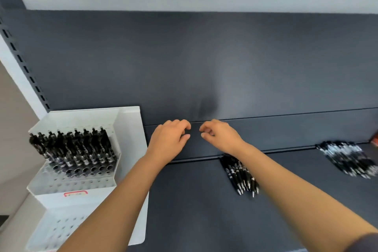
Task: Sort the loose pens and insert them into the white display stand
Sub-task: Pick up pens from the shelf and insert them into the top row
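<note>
A white tiered display stand (126, 129) sits at the left of the dark shelf, its top tier filled with several black pens (75, 147). A small bundle of loose black pens (241, 176) lies on the shelf under my right forearm. A larger heap of black pens (347, 157) lies at the far right. My left hand (169, 139) and my right hand (221, 135) hover side by side in front of the shelf's back panel, fingers loosely curled, with nothing visible in either.
The dark shelf surface (194, 200) runs from the stand to the right edge, backed by a dark panel (184, 67). Lower tiers of the stand show open holes. A red object (375, 139) peeks in at the far right.
</note>
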Action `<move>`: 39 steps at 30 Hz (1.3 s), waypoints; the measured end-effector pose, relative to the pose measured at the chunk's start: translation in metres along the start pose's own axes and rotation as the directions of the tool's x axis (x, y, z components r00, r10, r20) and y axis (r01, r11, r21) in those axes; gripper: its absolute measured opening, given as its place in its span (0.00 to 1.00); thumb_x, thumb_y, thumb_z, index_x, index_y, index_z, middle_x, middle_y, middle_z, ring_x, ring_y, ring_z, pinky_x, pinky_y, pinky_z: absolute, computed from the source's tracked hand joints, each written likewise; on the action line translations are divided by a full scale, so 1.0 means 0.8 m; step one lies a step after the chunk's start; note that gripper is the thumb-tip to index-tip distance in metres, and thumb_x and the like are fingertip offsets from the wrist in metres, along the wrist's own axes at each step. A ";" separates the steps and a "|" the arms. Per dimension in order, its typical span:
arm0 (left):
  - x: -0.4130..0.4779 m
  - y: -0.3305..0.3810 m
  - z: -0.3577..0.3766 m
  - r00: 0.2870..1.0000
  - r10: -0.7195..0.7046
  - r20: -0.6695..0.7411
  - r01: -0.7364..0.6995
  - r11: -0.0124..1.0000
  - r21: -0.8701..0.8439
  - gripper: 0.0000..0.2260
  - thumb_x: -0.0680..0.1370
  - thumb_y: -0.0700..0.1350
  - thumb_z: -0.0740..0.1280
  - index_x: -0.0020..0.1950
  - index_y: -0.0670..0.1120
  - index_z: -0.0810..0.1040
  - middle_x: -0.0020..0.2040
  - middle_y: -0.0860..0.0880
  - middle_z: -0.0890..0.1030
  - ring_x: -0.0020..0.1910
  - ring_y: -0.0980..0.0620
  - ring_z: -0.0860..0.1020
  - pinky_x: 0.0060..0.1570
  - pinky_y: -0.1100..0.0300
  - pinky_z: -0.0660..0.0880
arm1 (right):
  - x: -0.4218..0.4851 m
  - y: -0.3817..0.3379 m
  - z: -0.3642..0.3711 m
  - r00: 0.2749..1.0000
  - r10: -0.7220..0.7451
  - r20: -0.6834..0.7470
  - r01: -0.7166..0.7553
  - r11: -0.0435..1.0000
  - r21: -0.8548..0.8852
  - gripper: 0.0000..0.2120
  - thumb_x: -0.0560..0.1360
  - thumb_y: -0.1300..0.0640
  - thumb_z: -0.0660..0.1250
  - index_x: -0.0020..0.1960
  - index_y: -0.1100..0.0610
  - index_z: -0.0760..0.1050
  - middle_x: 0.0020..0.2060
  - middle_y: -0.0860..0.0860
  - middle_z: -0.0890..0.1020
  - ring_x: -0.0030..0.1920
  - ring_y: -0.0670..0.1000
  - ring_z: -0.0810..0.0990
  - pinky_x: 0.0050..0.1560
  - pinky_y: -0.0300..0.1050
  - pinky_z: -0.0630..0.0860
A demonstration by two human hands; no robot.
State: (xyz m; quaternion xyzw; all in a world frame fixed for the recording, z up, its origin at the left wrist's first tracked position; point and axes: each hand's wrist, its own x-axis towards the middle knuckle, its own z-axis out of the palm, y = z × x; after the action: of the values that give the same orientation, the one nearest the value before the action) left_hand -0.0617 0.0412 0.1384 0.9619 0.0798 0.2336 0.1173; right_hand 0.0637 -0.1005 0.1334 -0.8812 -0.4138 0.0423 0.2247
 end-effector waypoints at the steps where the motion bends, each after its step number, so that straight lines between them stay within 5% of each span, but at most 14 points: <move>1: 0.004 0.008 0.013 1.000 0.004 0.023 -0.004 1.000 -0.006 0.09 0.78 0.48 0.62 0.57 0.50 0.73 0.47 0.54 0.77 0.48 0.51 0.73 0.49 0.57 0.68 | -0.004 0.022 -0.002 0.998 0.032 0.048 -0.031 0.999 -0.018 0.11 0.78 0.52 0.62 0.58 0.51 0.76 0.52 0.49 0.77 0.50 0.49 0.76 0.54 0.49 0.75; 11: 0.023 0.074 0.130 0.958 -0.054 0.281 0.045 0.998 0.038 0.10 0.79 0.49 0.59 0.60 0.51 0.72 0.51 0.53 0.77 0.52 0.51 0.73 0.48 0.58 0.66 | -0.024 0.158 0.028 0.909 0.225 0.350 -0.191 0.973 -0.128 0.10 0.77 0.54 0.62 0.55 0.53 0.78 0.54 0.53 0.81 0.55 0.57 0.78 0.55 0.49 0.75; 22: 0.017 0.082 0.193 0.858 -0.230 0.460 0.188 0.973 0.137 0.11 0.78 0.50 0.61 0.60 0.50 0.73 0.56 0.51 0.77 0.57 0.49 0.74 0.54 0.56 0.69 | 0.009 0.172 0.100 0.920 0.316 0.231 -0.225 0.910 -0.349 0.20 0.75 0.47 0.65 0.63 0.54 0.72 0.62 0.53 0.71 0.64 0.58 0.70 0.60 0.52 0.67; 35: 0.026 0.088 0.258 0.699 -0.371 0.611 0.440 0.897 0.040 0.19 0.78 0.49 0.60 0.69 0.52 0.63 0.61 0.45 0.71 0.61 0.44 0.72 0.56 0.48 0.73 | 0.026 0.181 0.109 0.886 0.407 0.221 -0.340 0.896 -0.285 0.18 0.72 0.43 0.63 0.54 0.53 0.78 0.58 0.52 0.72 0.60 0.57 0.71 0.56 0.53 0.65; 39: 0.029 0.087 0.268 0.696 -0.397 0.599 0.467 0.883 0.044 0.13 0.80 0.49 0.57 0.63 0.50 0.68 0.57 0.44 0.71 0.59 0.42 0.73 0.54 0.49 0.73 | 0.028 0.188 0.106 0.863 0.431 0.262 -0.363 0.891 -0.271 0.19 0.72 0.42 0.63 0.56 0.53 0.77 0.60 0.52 0.71 0.62 0.57 0.70 0.58 0.53 0.65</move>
State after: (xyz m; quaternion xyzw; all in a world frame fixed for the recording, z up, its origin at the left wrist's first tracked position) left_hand 0.0655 -0.0613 -0.0184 0.9314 0.2500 -0.1079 0.2415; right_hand 0.1626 -0.1368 -0.0047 -0.9483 -0.2548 0.1835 0.0464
